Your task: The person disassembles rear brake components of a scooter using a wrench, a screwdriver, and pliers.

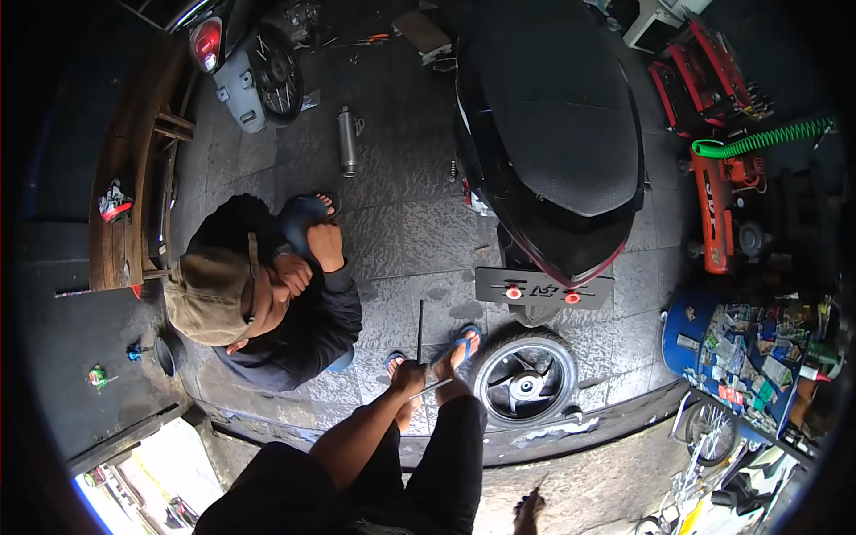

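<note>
Left grip [410, 379] is clamping a metal bar [421, 332] above the feet [457, 354]; whether the right grip [530, 511] is holding anything, I cannot tell. Behind the scooter [553, 116], a wheel [527, 385] is lying seemingly detached, tire [573, 371] still sitting on its rim [533, 387].

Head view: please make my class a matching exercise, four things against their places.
1. Long thin dark rod
2. Black-tyred wheel with silver spokes
3. Bright green coiled hose
4. Silver metal cylinder

A. On the grey tiled floor, left of the black motorcycle
B. In the person's left hand
C. By the orange-red cylindrical tank
D. On the floor, behind that motorcycle

Pairs: 1-B, 2-D, 3-C, 4-A
</note>
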`<state>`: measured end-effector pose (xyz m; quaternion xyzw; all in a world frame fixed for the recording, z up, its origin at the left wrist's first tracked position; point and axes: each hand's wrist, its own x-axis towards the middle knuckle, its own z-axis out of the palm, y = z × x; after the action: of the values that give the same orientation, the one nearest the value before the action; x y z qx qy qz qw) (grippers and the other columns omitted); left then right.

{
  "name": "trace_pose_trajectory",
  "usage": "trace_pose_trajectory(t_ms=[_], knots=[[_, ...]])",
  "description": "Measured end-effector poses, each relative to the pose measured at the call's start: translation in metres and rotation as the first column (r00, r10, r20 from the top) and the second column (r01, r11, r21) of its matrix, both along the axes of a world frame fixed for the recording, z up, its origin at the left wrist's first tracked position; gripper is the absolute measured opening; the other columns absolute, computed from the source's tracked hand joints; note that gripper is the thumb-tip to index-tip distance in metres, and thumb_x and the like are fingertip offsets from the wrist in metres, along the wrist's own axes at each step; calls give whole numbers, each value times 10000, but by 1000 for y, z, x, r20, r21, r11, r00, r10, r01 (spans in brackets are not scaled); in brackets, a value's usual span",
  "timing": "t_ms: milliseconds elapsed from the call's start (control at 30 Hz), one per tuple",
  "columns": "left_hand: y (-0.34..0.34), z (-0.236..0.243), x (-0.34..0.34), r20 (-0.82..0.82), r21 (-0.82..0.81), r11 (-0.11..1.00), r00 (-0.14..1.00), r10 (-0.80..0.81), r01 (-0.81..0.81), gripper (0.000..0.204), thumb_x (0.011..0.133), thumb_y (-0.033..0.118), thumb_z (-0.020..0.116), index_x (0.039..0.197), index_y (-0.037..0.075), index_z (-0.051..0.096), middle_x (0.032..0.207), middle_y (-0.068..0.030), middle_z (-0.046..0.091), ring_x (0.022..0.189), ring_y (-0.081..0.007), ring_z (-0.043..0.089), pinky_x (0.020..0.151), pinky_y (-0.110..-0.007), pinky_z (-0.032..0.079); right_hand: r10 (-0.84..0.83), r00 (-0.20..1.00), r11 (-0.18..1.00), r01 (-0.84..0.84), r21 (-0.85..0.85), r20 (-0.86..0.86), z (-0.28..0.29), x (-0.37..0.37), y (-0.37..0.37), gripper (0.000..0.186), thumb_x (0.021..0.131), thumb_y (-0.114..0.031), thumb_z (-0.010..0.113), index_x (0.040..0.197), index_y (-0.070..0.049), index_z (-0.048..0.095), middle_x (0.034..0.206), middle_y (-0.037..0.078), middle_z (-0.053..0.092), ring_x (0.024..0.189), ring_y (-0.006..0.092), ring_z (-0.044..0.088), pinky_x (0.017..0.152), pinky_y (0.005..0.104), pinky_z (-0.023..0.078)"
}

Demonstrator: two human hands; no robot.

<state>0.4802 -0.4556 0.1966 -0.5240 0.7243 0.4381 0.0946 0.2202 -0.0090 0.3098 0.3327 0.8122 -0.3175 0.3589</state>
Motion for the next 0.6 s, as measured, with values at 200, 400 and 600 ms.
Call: trace_pose_trajectory(t_ms=[200, 400, 600], knots=[[-68, -91, -31, 317, 199, 955, 937, 148, -218, 277, 851, 217, 559, 942, 3, 711, 942, -278, 679, 909, -419, 679, 748, -495, 561, 172, 985, 984, -171, -49, 16, -113, 40, -95, 223, 952, -287, 566, 829, -101, 574, 586, 15, 473, 422, 107, 384, 374, 258, 289], [-158, -266, -6, 407, -71, 991, 910, -72, 110, 243, 829, 152, 554, 969, 31, 711, 967, -216, 700, 940, -368, 688, 768, -437, 569, 962, 59, 65, -998, 16, -268, -275, 32, -321, 263, 858, -277, 583, 929, -28, 635, 821, 228, 614, 829, 380, 637, 673, 488, 479], [-243, -319, -96, 78, -133, 960, 963, 258, -246, 203, 838, 193, 563, 909, 38, 672, 932, -198, 702, 895, -359, 688, 756, -445, 557, 846, -423, -368, -904, 220, -324, -414, -5, -462, 269, 801, -275, 665, 1000, -108, 595, 952, 176, 640, 901, 385, 642, 751, 491, 527]])
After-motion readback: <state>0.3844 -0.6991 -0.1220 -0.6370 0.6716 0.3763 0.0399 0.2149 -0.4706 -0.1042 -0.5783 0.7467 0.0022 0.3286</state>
